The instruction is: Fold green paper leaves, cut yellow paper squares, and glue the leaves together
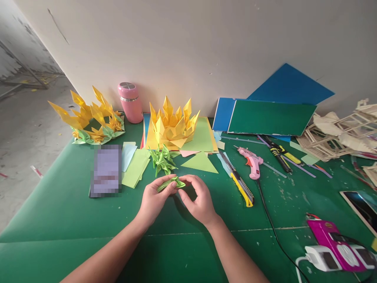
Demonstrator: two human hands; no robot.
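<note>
Both hands meet over the middle of the green table (pixel 59 220). My left hand (pixel 153 200) and my right hand (pixel 198 200) pinch a small folded piece of light green paper (pixel 172 182) between their fingertips. Just behind it lies a finished green paper flower (pixel 162 160). A green paper triangle (pixel 200 163) rests to its right, and a stack of light green sheets (pixel 136 168) to its left.
A yellow paper crown (pixel 172 122) sits on coloured sheets at the back, with yellow-green paper flowers (pixel 90 118) and a pink flask (pixel 129 102) to the left. A yellow utility knife (pixel 240 182), pink glue gun (pixel 251 161), power strip (pixel 335 255) and wooden model (pixel 335 133) lie right.
</note>
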